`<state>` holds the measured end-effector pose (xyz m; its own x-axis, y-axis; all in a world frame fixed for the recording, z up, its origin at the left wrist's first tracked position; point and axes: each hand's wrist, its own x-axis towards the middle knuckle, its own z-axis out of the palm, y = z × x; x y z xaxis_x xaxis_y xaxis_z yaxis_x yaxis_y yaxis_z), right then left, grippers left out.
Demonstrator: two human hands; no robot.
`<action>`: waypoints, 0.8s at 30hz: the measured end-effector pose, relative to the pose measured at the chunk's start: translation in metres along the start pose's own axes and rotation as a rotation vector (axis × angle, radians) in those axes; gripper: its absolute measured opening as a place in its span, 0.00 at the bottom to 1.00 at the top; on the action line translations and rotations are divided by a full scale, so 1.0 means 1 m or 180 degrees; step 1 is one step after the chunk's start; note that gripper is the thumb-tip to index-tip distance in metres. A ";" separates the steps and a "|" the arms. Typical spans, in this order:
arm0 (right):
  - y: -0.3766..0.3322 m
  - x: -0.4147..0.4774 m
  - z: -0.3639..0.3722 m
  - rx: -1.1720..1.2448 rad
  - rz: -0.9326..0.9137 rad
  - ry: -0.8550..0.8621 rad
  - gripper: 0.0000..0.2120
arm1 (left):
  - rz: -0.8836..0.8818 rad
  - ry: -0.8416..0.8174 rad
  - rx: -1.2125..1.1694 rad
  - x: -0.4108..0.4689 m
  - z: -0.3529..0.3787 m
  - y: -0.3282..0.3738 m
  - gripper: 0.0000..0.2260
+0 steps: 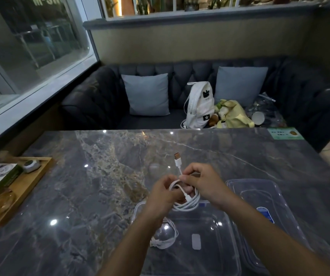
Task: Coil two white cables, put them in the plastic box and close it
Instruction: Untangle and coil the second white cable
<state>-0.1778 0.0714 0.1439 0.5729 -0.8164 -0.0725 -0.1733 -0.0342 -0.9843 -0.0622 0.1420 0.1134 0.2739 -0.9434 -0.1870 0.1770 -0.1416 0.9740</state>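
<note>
Both hands hold a white cable (pixel 187 204) wound into loops above the far edge of the clear plastic box (pixel 220 226). My left hand (pixel 163 193) grips the loops from the left. My right hand (pixel 202 182) pinches the cable near its free end, whose USB plug (pixel 177 156) sticks up and away from me. A second white cable (pixel 165 239) lies coiled inside the box at its left side, partly hidden by my left forearm. The box's clear lid (pixel 275 198) lies flat on the table to the right of the box.
A wooden tray (pixel 30 188) with a small box and a round device sits at the table's left edge. Beyond the marble table (pixel 100 176) is a dark sofa with two cushions, a white backpack (pixel 199 104) and a green card at the far right corner.
</note>
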 end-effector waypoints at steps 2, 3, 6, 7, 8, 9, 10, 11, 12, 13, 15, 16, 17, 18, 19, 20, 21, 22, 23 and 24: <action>0.002 0.001 0.000 -0.0083 0.0007 0.0078 0.09 | 0.0445 0.0411 0.0444 0.004 -0.002 0.002 0.12; 0.004 0.002 -0.001 -0.0115 0.0014 0.0142 0.09 | 0.0631 0.0519 0.0557 0.006 -0.002 0.004 0.11; 0.007 0.004 -0.001 0.0076 0.0023 0.0161 0.09 | 0.0712 0.0703 0.0367 0.010 -0.005 0.007 0.08; 0.008 0.004 0.000 0.0141 0.0010 0.0128 0.09 | 0.0638 0.0774 0.0257 0.011 -0.006 0.009 0.07; 0.008 0.004 0.000 0.0177 -0.0012 0.0112 0.09 | 0.0545 0.0839 0.0179 0.013 -0.007 0.009 0.06; 0.009 0.005 0.001 0.0210 -0.0047 0.0119 0.09 | 0.0413 0.0863 0.0088 0.015 -0.008 0.010 0.06; 0.010 0.006 0.002 0.0241 -0.0088 0.0129 0.09 | 0.0239 0.0847 -0.0037 0.017 -0.008 0.012 0.05; 0.012 0.006 0.003 0.0272 -0.0130 0.0127 0.09 | 0.0060 0.0794 -0.0202 0.017 -0.009 0.013 0.05; 0.013 0.005 0.004 0.0299 -0.0160 0.0131 0.09 | -0.0081 0.0721 -0.0326 0.018 -0.009 0.014 0.05; 0.014 0.004 0.003 0.0323 -0.0173 0.0153 0.08 | -0.0158 0.0646 -0.0397 0.017 -0.009 0.015 0.05; 0.018 0.006 0.003 0.0293 -0.0144 0.0153 0.09 | -0.0136 0.0577 -0.0293 0.019 -0.009 0.016 0.05; 0.021 0.007 0.002 0.0251 -0.0118 0.0140 0.09 | -0.0059 0.0585 -0.0173 0.019 -0.010 0.014 0.06; 0.022 0.007 0.002 0.0220 -0.0108 0.0147 0.09 | 0.0054 0.0575 -0.0004 0.019 -0.010 0.014 0.06; 0.024 0.006 0.001 0.0201 -0.0081 0.0149 0.10 | 0.0166 0.0530 0.0226 0.018 -0.010 0.015 0.07; 0.025 0.006 0.001 0.0200 -0.0048 0.0148 0.10 | 0.0256 0.0450 0.0492 0.017 -0.009 0.016 0.07; 0.027 0.005 0.001 0.0206 -0.0010 0.0145 0.10 | 0.0340 0.0354 0.0773 0.016 -0.008 0.016 0.07; 0.027 0.005 0.001 0.0204 0.0023 0.0151 0.09 | 0.0410 0.0278 0.1054 0.016 -0.007 0.017 0.07; 0.028 0.005 0.000 0.0173 0.0038 0.0169 0.09 | 0.0476 0.0235 0.1331 0.017 -0.007 0.017 0.06; 0.028 0.006 -0.001 0.0108 0.0028 0.0201 0.09 | 0.0550 0.0209 0.1599 0.017 -0.006 0.018 0.06; 0.027 0.007 -0.003 0.0013 0.0005 0.0240 0.09 | 0.0631 0.0177 0.1815 0.017 -0.005 0.018 0.07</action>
<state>-0.1806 0.0628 0.1167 0.5106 -0.8576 -0.0619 -0.1710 -0.0307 -0.9848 -0.0492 0.1247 0.1266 0.3016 -0.9534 0.0137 -0.4128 -0.1175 0.9032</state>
